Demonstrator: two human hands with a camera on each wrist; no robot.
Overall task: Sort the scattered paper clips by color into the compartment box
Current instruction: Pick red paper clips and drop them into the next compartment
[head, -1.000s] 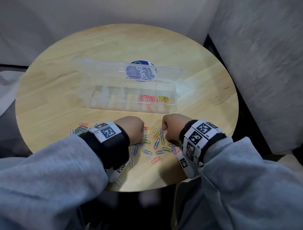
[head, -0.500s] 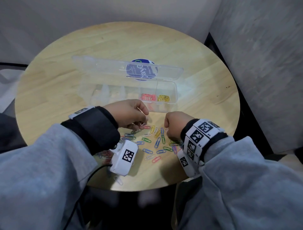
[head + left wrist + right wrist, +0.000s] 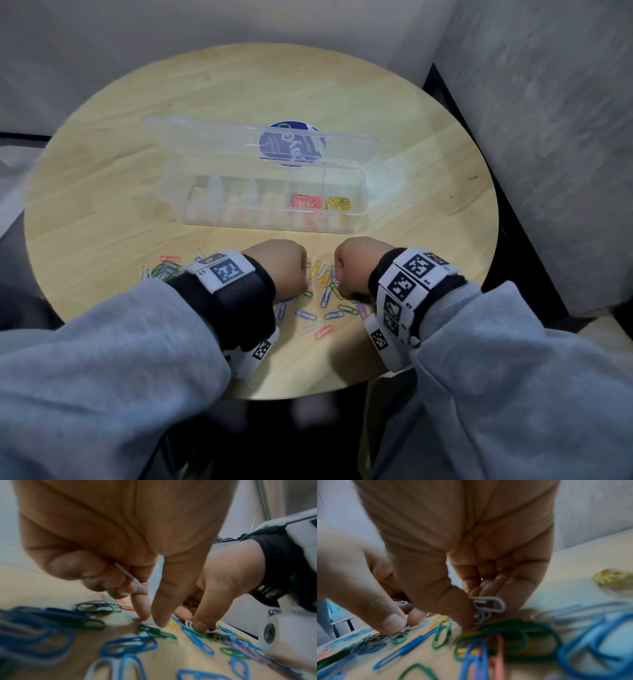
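Note:
A clear compartment box (image 3: 274, 224) stands open mid-table, with pink clips (image 3: 306, 202) in one compartment and yellow clips (image 3: 338, 202) in the rightmost. Coloured paper clips (image 3: 325, 299) lie scattered in front of it. My left hand (image 3: 306, 285) is down on them. Its curled fingers keep a white clip (image 3: 130, 576), while index and thumb (image 3: 150, 620) pinch at another white clip (image 3: 137, 620) on the table. My right hand (image 3: 337, 285) rests beside it, with thumb and fingers (image 3: 474, 609) holding white clips (image 3: 489, 604).
The round wooden table (image 3: 102, 192) ends just behind my wrists. A second cluster of clips (image 3: 164, 269) lies left of my left wrist. The box lid (image 3: 212, 137) with a blue sticker leans back. A grey wall (image 3: 548, 137) stands to the right.
My left hand rose toward the box front with a white clip half a second ago, then came back down onto the scattered clips. The right hand stayed in place.

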